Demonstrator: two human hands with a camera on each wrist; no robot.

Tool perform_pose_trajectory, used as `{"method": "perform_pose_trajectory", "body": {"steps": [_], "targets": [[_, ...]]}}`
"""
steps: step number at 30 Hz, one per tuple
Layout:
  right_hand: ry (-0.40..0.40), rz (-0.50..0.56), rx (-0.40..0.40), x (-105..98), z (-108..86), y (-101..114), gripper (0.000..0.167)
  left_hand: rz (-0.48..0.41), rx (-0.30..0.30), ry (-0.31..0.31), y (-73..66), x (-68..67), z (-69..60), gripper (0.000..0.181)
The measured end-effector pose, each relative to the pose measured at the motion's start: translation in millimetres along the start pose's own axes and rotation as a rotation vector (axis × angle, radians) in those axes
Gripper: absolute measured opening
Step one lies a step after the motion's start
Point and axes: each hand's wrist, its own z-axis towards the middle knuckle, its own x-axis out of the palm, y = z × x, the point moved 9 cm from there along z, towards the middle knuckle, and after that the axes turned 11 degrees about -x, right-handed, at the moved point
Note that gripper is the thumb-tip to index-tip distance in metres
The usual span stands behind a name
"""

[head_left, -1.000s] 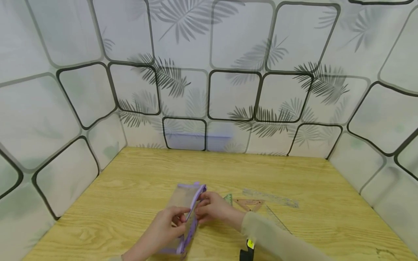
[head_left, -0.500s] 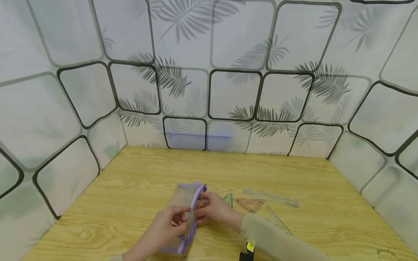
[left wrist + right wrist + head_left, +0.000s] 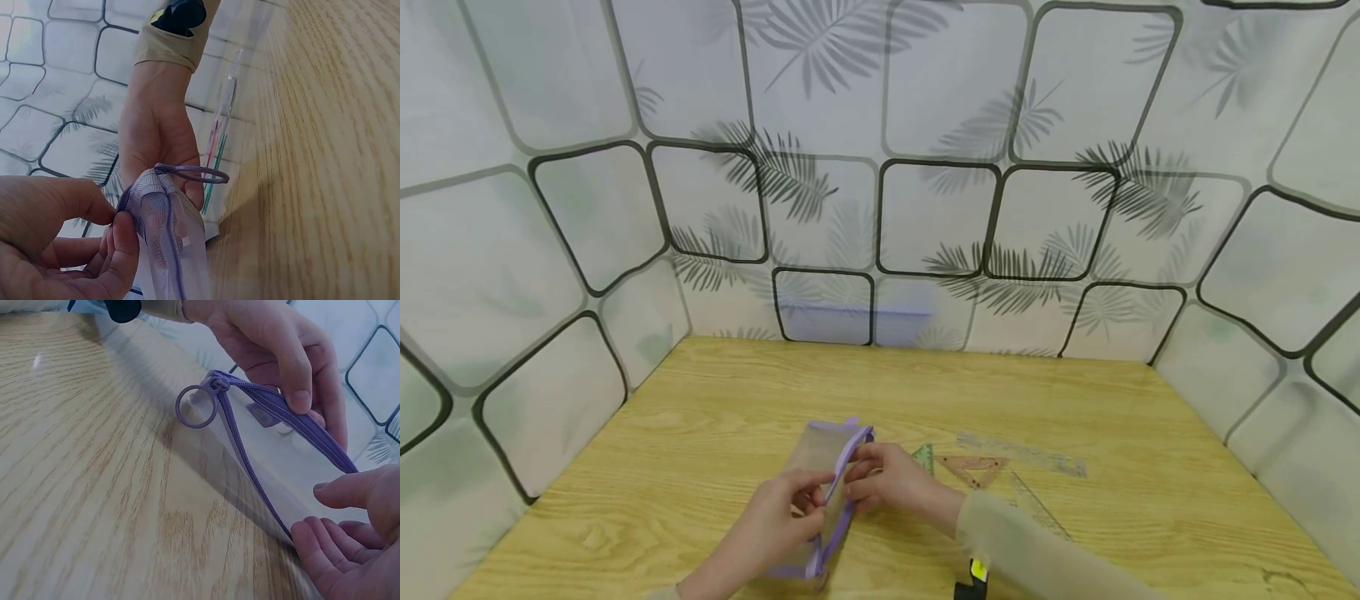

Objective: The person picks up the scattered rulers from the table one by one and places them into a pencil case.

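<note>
Screened-off tabletop booth: leaf-print sheeting (image 3: 940,217) along three sides of wood-grain table (image 3: 925,392).

Leafy curtain (image 3: 940,217) behind a wooden bench (image 3: 700,400)
From here I see a clear ruler (image 3: 1022,454) near an orange triangle (image 3: 977,479).

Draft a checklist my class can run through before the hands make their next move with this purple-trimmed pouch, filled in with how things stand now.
1. Pouch unzipped: ok; the two sides of the zip stand apart.
2. Left hand steadying one zip edge: ok; thumb and finger pinch it.
3. Right hand gripping the opposite edge: cannot tell; its fingertips are there, but the grip is unclear.
4. Clear ruler and orange set square in sight: ok; both lie on the table.
5. Green set square fully visible: not ok; the right hand partly hides it.
</note>
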Motion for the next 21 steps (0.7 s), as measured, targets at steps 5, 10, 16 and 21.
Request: {"method": "perform_pose_trajectory", "body": {"steps": [5,10,16,21], "targets": [[-0.001,-0.010,-0.016,-3.7,-2.8,2.5,0.049,-0.007,-0.011,0.000,1.0,-0.9,-0.1,0.042],[-0.009,0.009,-0.002,-6.8,-6.2,3.0,0.052,-0.005,-0.004,-0.002,-0.3,-1.4,-0.6,0.042],[-0.010,-0.015,0.001,-9.2,-7.9,2.2,0.051,-0.013,0.008,0.001,-1.2,-1.2,-1.3,0.042],[-0.005,-0.065,-0.011,-11.7,-8.8,2.7,0.050,-0.042,0.018,0.020,-0.2,0.3,-2.3,0.042]]}}
